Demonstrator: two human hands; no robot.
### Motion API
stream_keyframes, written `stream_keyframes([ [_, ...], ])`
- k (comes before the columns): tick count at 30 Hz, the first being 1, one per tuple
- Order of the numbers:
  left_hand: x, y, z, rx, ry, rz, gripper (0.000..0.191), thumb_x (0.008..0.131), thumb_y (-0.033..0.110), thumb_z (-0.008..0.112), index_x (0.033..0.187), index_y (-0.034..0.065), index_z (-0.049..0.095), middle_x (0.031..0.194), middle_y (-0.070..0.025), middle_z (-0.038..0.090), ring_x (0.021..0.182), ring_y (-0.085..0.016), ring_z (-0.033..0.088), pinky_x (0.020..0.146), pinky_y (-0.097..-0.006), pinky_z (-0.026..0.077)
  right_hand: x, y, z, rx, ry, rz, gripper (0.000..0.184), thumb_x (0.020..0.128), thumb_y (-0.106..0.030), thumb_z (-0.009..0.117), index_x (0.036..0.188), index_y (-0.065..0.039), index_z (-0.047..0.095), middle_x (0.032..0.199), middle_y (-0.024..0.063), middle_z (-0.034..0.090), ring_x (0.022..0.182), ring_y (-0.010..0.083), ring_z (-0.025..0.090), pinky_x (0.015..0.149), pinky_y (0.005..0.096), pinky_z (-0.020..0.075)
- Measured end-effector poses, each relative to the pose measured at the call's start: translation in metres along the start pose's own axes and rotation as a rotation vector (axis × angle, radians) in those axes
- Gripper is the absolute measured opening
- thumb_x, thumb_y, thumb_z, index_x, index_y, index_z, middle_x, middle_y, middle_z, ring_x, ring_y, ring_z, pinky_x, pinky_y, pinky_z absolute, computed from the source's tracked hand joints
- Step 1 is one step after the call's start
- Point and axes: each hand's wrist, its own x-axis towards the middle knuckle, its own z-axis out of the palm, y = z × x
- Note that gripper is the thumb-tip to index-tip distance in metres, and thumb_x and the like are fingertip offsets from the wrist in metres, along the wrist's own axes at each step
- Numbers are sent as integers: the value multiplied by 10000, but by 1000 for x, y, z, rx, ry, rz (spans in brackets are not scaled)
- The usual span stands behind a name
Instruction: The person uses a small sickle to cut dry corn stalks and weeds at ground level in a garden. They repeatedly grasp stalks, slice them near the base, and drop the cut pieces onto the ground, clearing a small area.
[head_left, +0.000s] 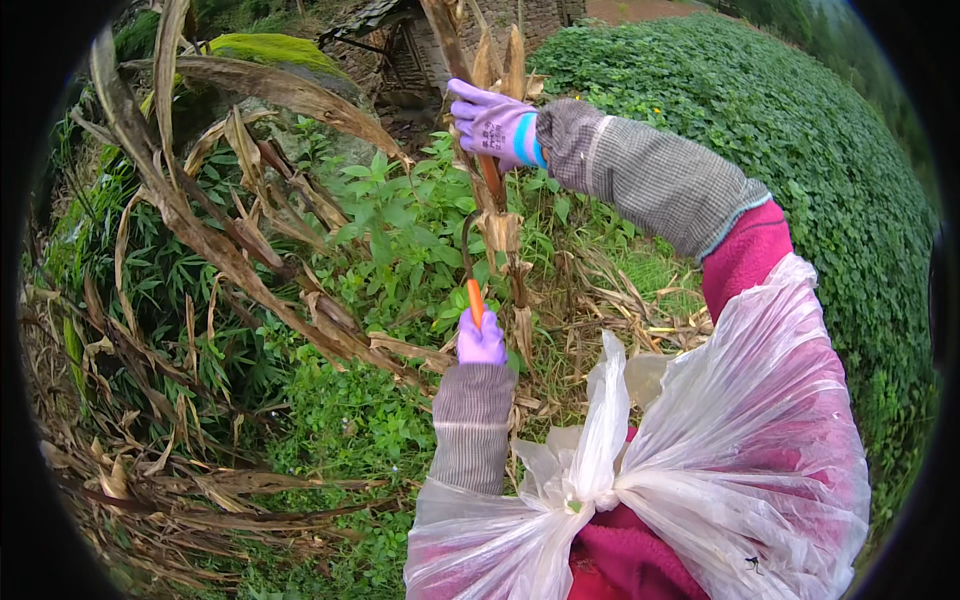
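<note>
My right hand (491, 126), in a purple glove with a blue cuff, is closed around a dry maize stalk (517, 285) high up, back of the hand towards me. One finger sticks out to the upper left. Lower down, my left hand (481, 339), also gloved in purple, grips the orange handle of a sickle (475, 300). The sickle's dark curved blade points up, its tip close to the stalk's left side; whether it touches cannot be told. Withered husks (501, 231) and leaves hang on the stalk. The palms of both hands are hidden.
Long dry maize leaves (247, 262) arch across the left, above green weeds (390, 217). Cut dry stalks (225, 510) lie at the lower left. Dense leafy vines (750, 97) cover the right. A brick building (495, 30) stands behind. Clear plastic sheeting (720, 450) is knotted over my pink clothing.
</note>
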Motion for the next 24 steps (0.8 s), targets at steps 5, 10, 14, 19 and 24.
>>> stream_keyframes([
  [5,16,8,49,-57,5,-68,227,904,125,543,1099,17,501,703,-16,518,545,-80,503,478,-248,428,-3,11,29,-80,3,-35,274,674,-435,726,840,-219,692,812,-83,636,907,133,574,882,337,340],
  [10,48,16,86,-61,-105,-180,195,957,225,450,1096,96,407,618,-1,436,392,-92,343,342,-269,277,-18,4,24,90,39,-173,351,633,-440,725,790,-141,628,792,10,573,850,198,538,809,335,373],
  [14,78,-33,101,94,23,55,166,958,221,449,1018,68,423,616,11,423,398,-90,351,355,-268,300,-16,-1,21,135,26,-132,323,632,-421,701,762,-140,608,778,10,562,844,192,524,814,338,367],
  [19,-46,-124,49,175,-71,257,198,929,231,530,1018,58,493,624,-1,476,507,-115,470,446,-274,399,-113,8,91,520,-273,125,437,841,-587,546,823,-156,617,608,36,549,556,180,552,552,360,442],
  [24,-192,-281,-131,723,-30,-102,264,833,210,560,1010,15,557,697,-110,603,571,-217,573,558,-347,487,-197,-75,173,909,-269,575,510,910,-568,415,920,-104,627,730,160,633,704,357,628,660,461,490],
])
